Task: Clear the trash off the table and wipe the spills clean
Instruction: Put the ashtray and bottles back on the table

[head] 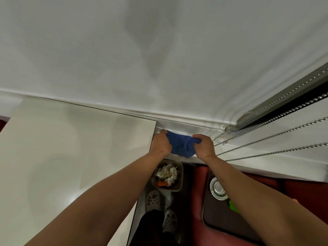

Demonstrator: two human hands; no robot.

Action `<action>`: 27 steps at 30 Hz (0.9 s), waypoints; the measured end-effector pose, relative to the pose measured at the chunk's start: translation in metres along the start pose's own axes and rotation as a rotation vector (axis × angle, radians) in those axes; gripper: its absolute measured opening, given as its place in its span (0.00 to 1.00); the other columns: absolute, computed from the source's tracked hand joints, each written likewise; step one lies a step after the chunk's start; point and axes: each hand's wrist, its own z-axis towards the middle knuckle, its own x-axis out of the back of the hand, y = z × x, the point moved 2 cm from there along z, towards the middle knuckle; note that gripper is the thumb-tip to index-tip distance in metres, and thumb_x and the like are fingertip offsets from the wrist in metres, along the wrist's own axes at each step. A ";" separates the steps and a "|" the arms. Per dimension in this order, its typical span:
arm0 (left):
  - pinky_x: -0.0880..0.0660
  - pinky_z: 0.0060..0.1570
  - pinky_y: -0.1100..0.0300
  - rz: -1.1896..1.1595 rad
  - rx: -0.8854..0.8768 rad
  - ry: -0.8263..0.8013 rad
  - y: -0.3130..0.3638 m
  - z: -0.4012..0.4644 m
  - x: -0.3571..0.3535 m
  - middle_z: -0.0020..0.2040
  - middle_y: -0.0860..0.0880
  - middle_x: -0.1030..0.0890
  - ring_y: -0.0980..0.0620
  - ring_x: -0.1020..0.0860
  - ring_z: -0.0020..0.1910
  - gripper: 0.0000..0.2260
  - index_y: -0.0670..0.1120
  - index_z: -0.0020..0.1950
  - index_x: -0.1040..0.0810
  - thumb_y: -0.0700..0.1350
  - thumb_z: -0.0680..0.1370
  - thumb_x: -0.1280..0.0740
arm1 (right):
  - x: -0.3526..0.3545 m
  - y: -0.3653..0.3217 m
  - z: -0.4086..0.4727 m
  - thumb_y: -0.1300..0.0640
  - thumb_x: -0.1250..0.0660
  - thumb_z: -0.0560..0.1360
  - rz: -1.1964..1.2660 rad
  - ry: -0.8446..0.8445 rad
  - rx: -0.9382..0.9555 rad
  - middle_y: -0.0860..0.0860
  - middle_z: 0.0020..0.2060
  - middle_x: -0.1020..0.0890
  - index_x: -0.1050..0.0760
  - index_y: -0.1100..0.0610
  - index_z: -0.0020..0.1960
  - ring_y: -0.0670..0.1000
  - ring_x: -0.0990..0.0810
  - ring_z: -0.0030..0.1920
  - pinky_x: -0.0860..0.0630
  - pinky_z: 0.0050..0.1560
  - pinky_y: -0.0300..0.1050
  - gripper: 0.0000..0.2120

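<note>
The worktop (62,148) filled the left of the view, its far edge running along the foot of a roller blind (159,59) that hung behind everything. Just right of the worktop's far corner lay a sill (179,126), and on it a cloth (182,144) stretched between the left hand (160,143) and the right hand (204,146), each gripping one end. Bead chains (266,139) slanted down from the right towards the sill. Below the cloth, on the floor, stood a bin (180,174) with scraps in it; nearer than the bin were two clogs (153,199). Right of the bin sat a tray (230,219) with a round lid (217,188) at its far end
</note>
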 end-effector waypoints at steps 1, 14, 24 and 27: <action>0.27 0.66 0.53 0.058 0.000 -0.027 -0.001 0.001 -0.002 0.68 0.40 0.24 0.41 0.24 0.65 0.25 0.42 0.76 0.34 0.37 0.79 0.33 | -0.002 0.000 0.002 0.71 0.38 0.76 -0.002 -0.001 -0.001 0.58 0.62 0.19 0.20 0.63 0.64 0.57 0.21 0.63 0.30 0.63 0.39 0.19; 0.26 0.56 0.60 0.049 -0.182 -0.002 0.006 -0.028 0.001 0.61 0.42 0.20 0.45 0.20 0.57 0.12 0.41 0.65 0.24 0.39 0.82 0.36 | 0.009 -0.012 -0.009 0.68 0.40 0.80 -0.117 0.064 0.197 0.54 0.66 0.20 0.23 0.57 0.69 0.55 0.23 0.66 0.33 0.64 0.36 0.20; 0.28 0.62 0.61 -0.026 -0.255 -0.126 -0.003 -0.097 -0.022 0.59 0.51 0.19 0.53 0.21 0.59 0.10 0.49 0.64 0.21 0.45 0.83 0.35 | 0.043 0.073 -0.117 0.67 0.34 0.79 -0.012 -0.110 0.169 0.46 0.55 0.16 0.19 0.54 0.64 0.45 0.18 0.59 0.26 0.68 0.43 0.17; 0.25 0.64 0.59 -0.051 -0.260 -0.199 0.002 -0.113 -0.037 0.56 0.51 0.17 0.56 0.20 0.55 0.10 0.48 0.62 0.20 0.44 0.82 0.33 | 0.061 0.106 -0.149 0.67 0.34 0.79 0.039 -0.090 0.081 0.49 0.55 0.15 0.20 0.57 0.65 0.44 0.18 0.56 0.24 0.64 0.40 0.16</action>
